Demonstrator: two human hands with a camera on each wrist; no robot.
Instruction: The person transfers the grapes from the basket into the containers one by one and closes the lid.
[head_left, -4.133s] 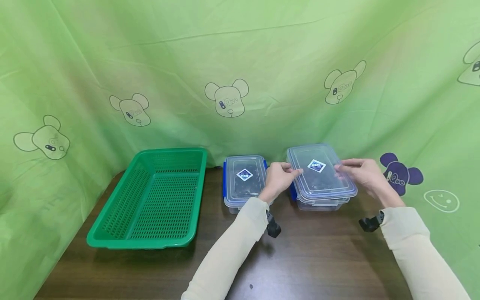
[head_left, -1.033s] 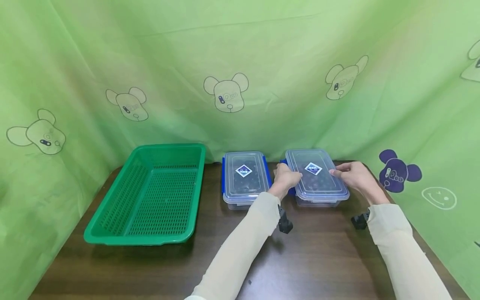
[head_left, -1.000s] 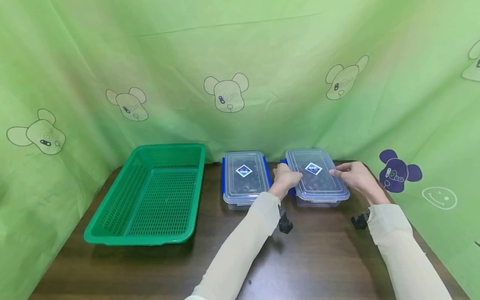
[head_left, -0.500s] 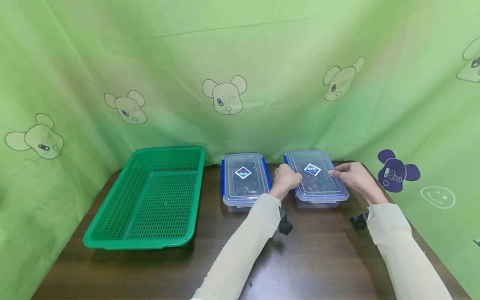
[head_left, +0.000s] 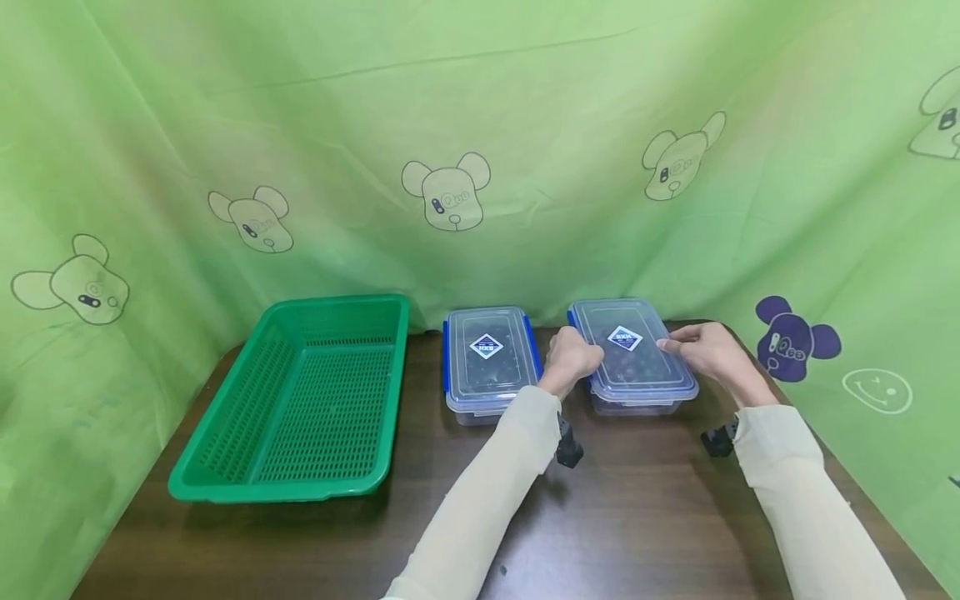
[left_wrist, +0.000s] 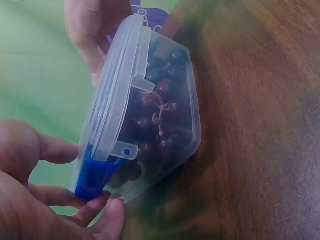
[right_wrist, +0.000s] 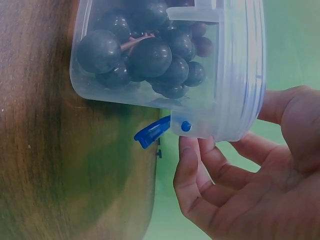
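Note:
A clear food container (head_left: 626, 367) with a lid and a diamond label stands at the right of the table. Dark grapes (left_wrist: 157, 105) on a stem show through its wall. My left hand (head_left: 572, 358) is at its left side. In the left wrist view, its fingers hold the blue side clip (left_wrist: 95, 175), which lies up against the lid's rim. My right hand (head_left: 708, 354) grips the right edge, thumb on the lid and fingers curled at the rim. The right blue clip (right_wrist: 152, 132) hangs outward, unfastened. A second lidded food container (head_left: 489, 375) stands left of my left hand.
A green plastic basket (head_left: 285, 487) stands at the left of the brown table (head_left: 600, 517). A green curtain (head_left: 540, 92) with mouse drawings hangs close behind everything. A black wrist camera (head_left: 568, 446) is below my left hand.
Since the oldest frame, the right container's lid has come down from askew onto the box. Its left clip, sticking outward one second ago, has folded up against the rim.

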